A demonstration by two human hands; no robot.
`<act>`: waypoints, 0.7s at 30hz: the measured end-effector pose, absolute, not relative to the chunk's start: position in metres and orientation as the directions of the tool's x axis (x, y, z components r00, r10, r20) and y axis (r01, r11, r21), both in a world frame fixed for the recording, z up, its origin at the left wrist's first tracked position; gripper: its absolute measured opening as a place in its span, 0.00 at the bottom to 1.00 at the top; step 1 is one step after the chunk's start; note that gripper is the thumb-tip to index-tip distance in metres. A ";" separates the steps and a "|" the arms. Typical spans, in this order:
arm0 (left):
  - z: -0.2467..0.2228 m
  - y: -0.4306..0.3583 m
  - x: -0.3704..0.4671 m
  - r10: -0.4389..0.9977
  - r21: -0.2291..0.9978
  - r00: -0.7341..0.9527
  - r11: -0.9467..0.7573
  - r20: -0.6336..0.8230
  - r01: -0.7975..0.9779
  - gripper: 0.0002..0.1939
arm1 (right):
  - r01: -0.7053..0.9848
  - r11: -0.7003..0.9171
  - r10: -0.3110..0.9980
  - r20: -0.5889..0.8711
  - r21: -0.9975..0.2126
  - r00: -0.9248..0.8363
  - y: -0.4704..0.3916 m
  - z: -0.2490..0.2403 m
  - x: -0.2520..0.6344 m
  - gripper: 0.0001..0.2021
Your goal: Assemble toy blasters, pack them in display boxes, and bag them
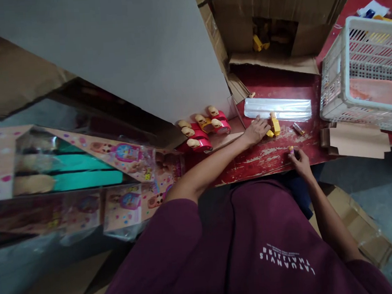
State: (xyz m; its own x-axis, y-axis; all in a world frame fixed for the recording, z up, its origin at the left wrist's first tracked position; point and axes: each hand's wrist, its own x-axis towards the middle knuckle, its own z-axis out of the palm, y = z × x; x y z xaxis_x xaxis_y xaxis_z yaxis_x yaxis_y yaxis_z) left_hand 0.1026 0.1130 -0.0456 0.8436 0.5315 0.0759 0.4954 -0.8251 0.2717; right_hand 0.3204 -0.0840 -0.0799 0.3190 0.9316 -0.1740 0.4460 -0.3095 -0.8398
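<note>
On the worn red tabletop, my left hand lies palm down with its fingers somewhat apart. Its fingertips are beside a small yellow toy with a tan animal-like head; whether they touch is unclear. A smaller yellow part sits by the toy's base. My right hand, near the table's front edge, pinches a small yellow and purple cylinder that looks like a battery. Between the hands and slightly farther back rests another small cylindrical piece. Behind the toy is a flat, shiny clear plastic strip.
Several red and yellow toys with tan heads stand left of my left hand. A cardboard box with a cut opening is behind, and a white plastic crate stands right. Printed packages and a large pale panel occupy the left.
</note>
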 end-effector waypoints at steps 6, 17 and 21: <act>-0.022 0.026 0.084 0.731 0.747 0.683 -0.456 0.006 0.483 0.20 | 0.358 -0.210 0.972 -0.156 -0.910 0.174 -0.101 -0.029 0.306 0.22; 0.039 -0.019 0.056 0.541 0.845 0.815 -0.321 -0.207 0.428 0.24 | 0.650 0.313 0.941 0.136 -0.692 -0.308 -0.108 0.051 0.309 0.14; 0.047 -0.030 0.053 0.523 0.836 0.824 -0.336 -0.217 0.434 0.23 | 0.658 0.370 0.921 0.169 -0.656 -0.351 -0.117 0.059 0.303 0.15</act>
State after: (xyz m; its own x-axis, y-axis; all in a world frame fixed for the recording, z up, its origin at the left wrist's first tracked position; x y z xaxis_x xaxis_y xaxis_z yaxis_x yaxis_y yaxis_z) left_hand 0.0532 -0.0303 0.0466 0.8238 0.5235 -0.2174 0.4342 -0.3363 0.8357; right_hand 0.3034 -0.1169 0.0586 -0.3506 0.9212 0.1686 0.6576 0.3703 -0.6560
